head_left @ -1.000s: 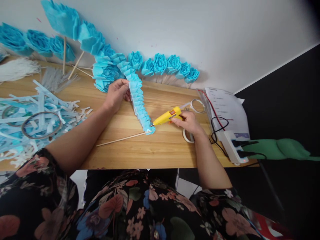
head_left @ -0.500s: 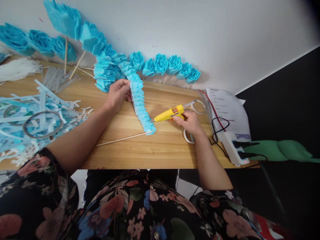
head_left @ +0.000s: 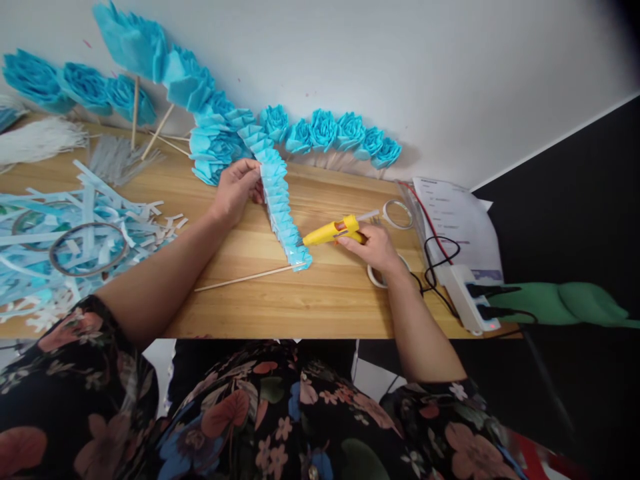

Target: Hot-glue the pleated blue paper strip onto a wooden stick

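A long pleated blue paper strip (head_left: 280, 207) runs from the back of the table towards its front. My left hand (head_left: 237, 190) pinches the strip's left edge partway along. A yellow glue gun (head_left: 333, 232) is gripped in my right hand (head_left: 376, 248), its nozzle against the strip near the front end. One tip of a thin wooden stick (head_left: 245, 279) lies on that end of the strip. Behind my left hand, the strip's far part meets a bunch of pleated blue paper (head_left: 213, 150).
Blue paper flowers (head_left: 323, 130) line the wall. Paper scraps (head_left: 85, 233) with a ring on top cover the left. Tape rolls (head_left: 398, 214), printed sheets (head_left: 465, 227), a black cable and a white power strip (head_left: 470, 300) are at the right.
My right hand has shifted slightly left with the glue gun, whose nozzle has moved a little left over the strip. My left hand holds the same spot.
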A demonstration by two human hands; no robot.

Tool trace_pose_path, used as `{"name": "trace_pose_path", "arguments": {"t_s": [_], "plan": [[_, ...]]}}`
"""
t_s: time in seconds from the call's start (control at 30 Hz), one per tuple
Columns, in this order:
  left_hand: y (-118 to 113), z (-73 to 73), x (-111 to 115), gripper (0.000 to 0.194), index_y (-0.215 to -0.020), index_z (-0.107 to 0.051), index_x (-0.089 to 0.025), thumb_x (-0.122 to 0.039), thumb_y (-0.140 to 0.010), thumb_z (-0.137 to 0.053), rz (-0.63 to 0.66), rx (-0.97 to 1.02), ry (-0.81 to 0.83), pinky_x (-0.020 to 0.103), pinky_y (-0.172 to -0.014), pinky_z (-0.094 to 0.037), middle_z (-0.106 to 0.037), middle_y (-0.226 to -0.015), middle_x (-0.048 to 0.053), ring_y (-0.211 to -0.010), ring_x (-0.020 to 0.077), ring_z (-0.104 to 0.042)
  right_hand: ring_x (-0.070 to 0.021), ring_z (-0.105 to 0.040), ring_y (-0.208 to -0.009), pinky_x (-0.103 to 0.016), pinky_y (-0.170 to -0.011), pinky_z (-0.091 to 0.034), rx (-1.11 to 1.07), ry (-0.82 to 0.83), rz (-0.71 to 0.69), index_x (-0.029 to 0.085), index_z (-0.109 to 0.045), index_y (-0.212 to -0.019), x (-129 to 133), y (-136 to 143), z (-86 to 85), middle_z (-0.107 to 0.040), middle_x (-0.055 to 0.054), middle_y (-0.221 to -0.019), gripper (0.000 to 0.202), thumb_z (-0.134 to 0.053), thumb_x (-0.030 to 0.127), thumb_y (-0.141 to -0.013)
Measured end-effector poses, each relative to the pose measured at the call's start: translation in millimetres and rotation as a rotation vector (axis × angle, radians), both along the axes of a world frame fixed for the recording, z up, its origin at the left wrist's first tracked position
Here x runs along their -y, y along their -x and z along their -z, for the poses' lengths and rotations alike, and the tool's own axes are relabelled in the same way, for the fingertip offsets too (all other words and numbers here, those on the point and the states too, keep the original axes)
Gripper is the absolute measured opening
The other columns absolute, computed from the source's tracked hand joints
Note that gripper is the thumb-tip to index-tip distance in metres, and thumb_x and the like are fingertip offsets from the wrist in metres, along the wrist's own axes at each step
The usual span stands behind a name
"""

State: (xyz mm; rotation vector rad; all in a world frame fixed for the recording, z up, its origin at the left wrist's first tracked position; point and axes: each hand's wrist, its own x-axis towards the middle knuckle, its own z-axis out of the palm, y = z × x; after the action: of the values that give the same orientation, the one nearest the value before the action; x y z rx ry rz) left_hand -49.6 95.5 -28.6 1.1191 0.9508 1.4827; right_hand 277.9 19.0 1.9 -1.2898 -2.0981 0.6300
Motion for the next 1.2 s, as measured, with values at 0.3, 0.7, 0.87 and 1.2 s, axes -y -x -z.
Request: {"name": "trace_pose_path", "arguments": {"t_s": [0.3, 0.7, 0.87, 1.2], "plan": [[-0.1, 0.8, -0.6, 0.031, -0.084, -0.064, -0.023, -0.047, -0.082, -0.083, -0.014, 0.017, 0.004, 0.023, -0.043, -0.049, -0.066, -0.060, -0.002, -0.046, 0.0131, -0.059, -0.0120, -0.040, -0.054, -0.028, -0.054, -0.033, -0.071, 0.030, 0.020, 0.019, -0.082, -0.090, 0.5, -1.8, 1.0, -0.059, 0.002, -0.061, 0.044, -0.072, 0.061, -0.083], [-0.7, -0.8, -0.1, 0.026, -0.085, -0.063, -0.022, -0.041, -0.086, -0.081, -0.015, 0.002, 0.020, 0.021, -0.043, -0.047, -0.064, -0.060, -0.004, -0.046, 0.0126, -0.060, -0.0123, -0.041, -0.055, -0.028, -0.054, -0.033, -0.073, 0.033, 0.030, 0.019, -0.081, -0.090, 0.9, 0.2, 1.5, -0.059, 0.002, -0.061, 0.044, -0.071, 0.061, -0.084], [-1.0, -2.6, 1.2, 0.029, -0.083, -0.064, -0.021, -0.042, -0.080, -0.084, -0.005, 0.009, 0.019, 0.020, -0.042, -0.047, -0.064, -0.058, -0.004, -0.045, 0.0125, -0.060, -0.0121, -0.040, -0.052, -0.028, -0.053, -0.030, -0.065, -0.002, 0.104, 0.018, -0.076, -0.078, -1.3, 3.4, 5.8, -0.053, 0.003, -0.056, 0.046, -0.070, 0.064, -0.083], [-2.0, -8.2, 8.2, 0.041, -0.084, -0.065, -0.019, -0.052, -0.073, -0.087, 0.015, -0.022, 0.022, 0.020, -0.045, -0.049, -0.066, -0.058, -0.003, -0.047, 0.0118, -0.061, -0.0134, -0.042, -0.054, -0.030, -0.056, -0.029, 0.118, -0.029, 0.079, 0.019, -0.070, -0.071, 1.9, 14.4, 3.4, -0.055, 0.000, -0.057, 0.053, -0.064, 0.070, -0.086]]}}
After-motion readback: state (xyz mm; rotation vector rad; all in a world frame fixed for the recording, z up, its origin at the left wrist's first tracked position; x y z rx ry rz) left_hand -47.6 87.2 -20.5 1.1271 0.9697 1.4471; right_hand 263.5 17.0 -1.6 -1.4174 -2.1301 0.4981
